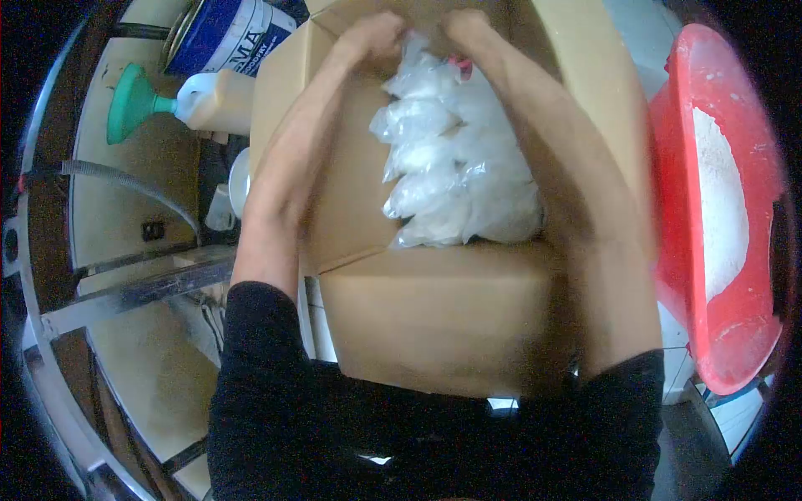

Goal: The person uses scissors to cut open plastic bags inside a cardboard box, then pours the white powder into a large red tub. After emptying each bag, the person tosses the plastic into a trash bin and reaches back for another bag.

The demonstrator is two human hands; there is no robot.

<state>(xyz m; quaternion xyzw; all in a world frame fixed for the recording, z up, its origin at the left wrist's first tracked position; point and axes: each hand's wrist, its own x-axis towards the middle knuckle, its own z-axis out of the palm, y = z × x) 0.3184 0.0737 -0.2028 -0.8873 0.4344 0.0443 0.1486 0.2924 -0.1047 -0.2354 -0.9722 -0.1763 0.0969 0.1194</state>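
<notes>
Clear plastic bags [455, 167] filled with something white lie in overlapping rows inside an open cardboard box [351, 192]. At the far end of the box, my left hand [380, 35] is closed at the gathered top of the farthest plastic bag [415, 67]. My right hand [468, 27] is just across from it, fingers curled in; what they hold, if anything, I cannot make out. A small red tie [461, 68] shows on a bag below my right hand. Both forearms reach over the box's sides.
To the right stands a red plastic tub [714, 342] holding white powder [720, 200]. On the left are a jug [221, 100] with a green funnel [134, 104], a blue and white bucket [238, 37], a grey hose [138, 175] and a metal frame [142, 288]. A box flap [443, 321] folds toward me.
</notes>
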